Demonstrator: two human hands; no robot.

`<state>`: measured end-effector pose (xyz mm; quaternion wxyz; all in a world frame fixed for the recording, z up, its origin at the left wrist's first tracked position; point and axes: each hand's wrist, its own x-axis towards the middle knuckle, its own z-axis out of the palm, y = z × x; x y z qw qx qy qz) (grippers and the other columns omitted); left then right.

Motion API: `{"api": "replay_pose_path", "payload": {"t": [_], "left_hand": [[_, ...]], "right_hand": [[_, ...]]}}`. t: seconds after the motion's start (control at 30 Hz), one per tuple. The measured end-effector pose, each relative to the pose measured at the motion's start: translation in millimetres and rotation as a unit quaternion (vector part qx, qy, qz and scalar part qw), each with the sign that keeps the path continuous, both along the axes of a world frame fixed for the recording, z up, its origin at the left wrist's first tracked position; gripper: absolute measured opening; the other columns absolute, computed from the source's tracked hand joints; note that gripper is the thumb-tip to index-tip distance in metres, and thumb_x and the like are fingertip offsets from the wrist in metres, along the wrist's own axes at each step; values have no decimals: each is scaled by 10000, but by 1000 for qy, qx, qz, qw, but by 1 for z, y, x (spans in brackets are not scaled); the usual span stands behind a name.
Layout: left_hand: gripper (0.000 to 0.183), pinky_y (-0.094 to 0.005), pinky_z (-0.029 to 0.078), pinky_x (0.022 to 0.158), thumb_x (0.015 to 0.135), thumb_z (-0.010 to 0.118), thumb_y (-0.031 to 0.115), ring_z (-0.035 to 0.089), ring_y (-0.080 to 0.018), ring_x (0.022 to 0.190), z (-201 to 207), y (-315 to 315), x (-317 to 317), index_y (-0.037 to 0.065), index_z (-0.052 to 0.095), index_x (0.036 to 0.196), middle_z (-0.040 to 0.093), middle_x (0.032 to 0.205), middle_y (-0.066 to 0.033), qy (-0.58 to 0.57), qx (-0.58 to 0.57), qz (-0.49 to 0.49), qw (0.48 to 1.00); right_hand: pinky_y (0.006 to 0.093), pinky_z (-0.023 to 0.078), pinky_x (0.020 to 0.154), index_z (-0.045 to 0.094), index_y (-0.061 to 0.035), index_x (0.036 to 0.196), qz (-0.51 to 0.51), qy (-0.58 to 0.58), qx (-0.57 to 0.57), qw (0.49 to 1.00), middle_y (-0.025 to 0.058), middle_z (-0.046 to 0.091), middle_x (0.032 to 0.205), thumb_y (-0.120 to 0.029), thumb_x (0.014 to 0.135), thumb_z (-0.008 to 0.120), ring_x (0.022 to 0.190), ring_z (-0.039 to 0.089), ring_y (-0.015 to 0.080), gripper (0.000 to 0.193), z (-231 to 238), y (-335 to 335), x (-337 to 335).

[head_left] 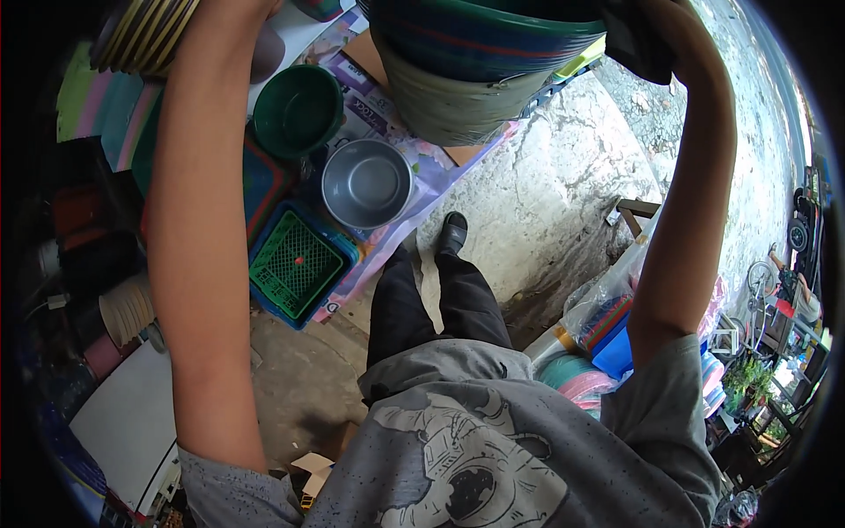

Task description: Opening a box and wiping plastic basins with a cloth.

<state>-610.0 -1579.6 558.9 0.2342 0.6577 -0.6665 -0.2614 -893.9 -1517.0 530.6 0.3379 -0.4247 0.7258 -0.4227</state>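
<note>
Both my arms reach up past the top of the head view. Of my left hand point(275, 7) only a sliver shows at the upper edge, its fingers out of sight. My right hand point(679, 33) is closed round a limp black piece point(638, 46), perhaps cloth, beside the rim of a large stack of basins. That stack has green and blue basins point(493, 40) on top and a whitish tub point(466, 101) below. Left of it sit a small green basin point(297, 111) and a round grey basin point(367, 183).
Green lattice baskets point(296, 266) sit in blue ones by the display's near corner. A printed purple sheet point(422, 198) covers the display. Stacked pots point(132, 308) stand at left. Plastic-wrapped wares point(585, 370) lie close on my right, beyond them a bicycle point(761, 277).
</note>
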Motion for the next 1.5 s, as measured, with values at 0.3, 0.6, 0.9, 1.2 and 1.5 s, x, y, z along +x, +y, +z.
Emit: {"api": "replay_pose_path", "payload": {"t": [0.3,0.6,0.9,1.2,1.5], "left_hand": [[208,-312,522,560,836,785,83,687,-205,649,3,-5,-4,-111,712,818,708,748,-159,14,38,32,999],[226,-374,380,513,923,674,141,513,-157,560,33,-18,-11,-73,648,853,589,712,-94,51,75,24,996],[361,-346,600,771,1079,485,290,715,-194,894,84,48,-38,-19,625,1202,713,1007,-106,452,-51,-2,891],[314,-330,510,992,1068,528,289,650,-166,1119,75,110,-50,61,602,1271,669,1213,-44,684,-118,-73,716],[192,-248,401,910,1056,561,242,524,-84,999,65,174,-99,54,601,1050,546,1299,-51,728,-75,-176,658]], "right_hand": [[335,581,602,726,55,1061,65,51,65,994,121,740,863,-210,864,777,675,701,190,334,14,-10,-9],[332,604,639,665,12,1130,52,-163,-3,985,97,722,923,-219,952,692,739,701,194,293,21,-24,-38],[379,612,861,544,53,1366,27,4,-134,991,177,705,1190,-277,864,806,1051,711,275,656,75,54,-60],[265,553,773,732,-31,1174,-217,124,-412,876,82,748,1007,-210,975,713,885,700,124,268,114,161,-37],[574,130,1264,567,-94,1445,128,510,-142,838,129,476,1558,-262,927,663,1515,313,361,553,27,229,1]]}}
